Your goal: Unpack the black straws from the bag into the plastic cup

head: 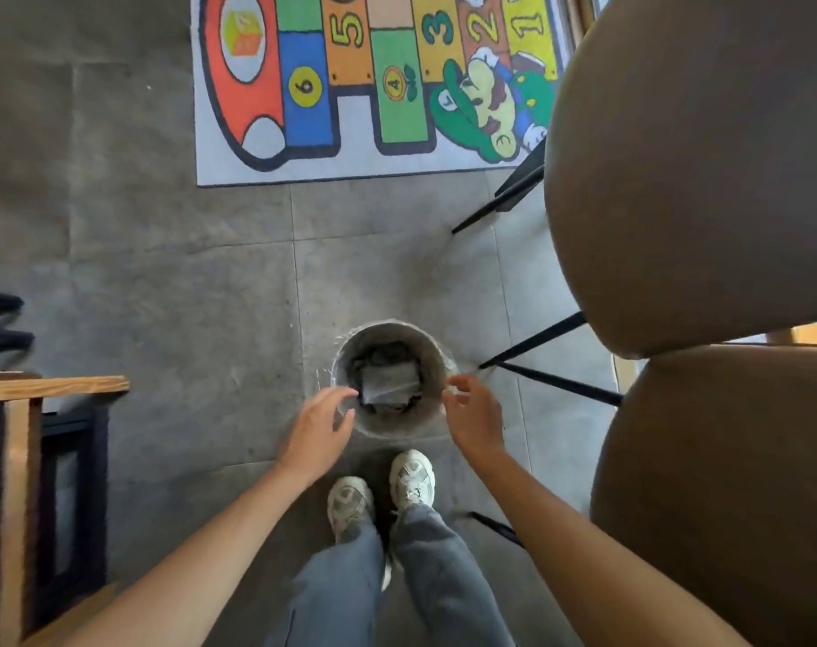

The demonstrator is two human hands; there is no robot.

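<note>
Head view looked down at a round bin (432, 361) on the floor holding crumpled clear plastic (387, 382). Left hand (320, 429) and right hand (474, 415) hovered at opposite rims, fingers spread, gripping nothing.

I see a grey tiled floor (163, 254). At the top lies a bright play rug (373, 81) with coloured squares, big numbers and a cartoon man in a green cap. On the right are two brown padded chairs (695, 170) with thin black legs (532, 343). On the left is a wooden table edge (51, 387). A round grey bin (392, 380) stands in the middle of the floor, with something dark and crumpled inside, maybe rubbish. Just below it are two pale sneakers (380, 492) and grey trousers (397, 581).
</note>
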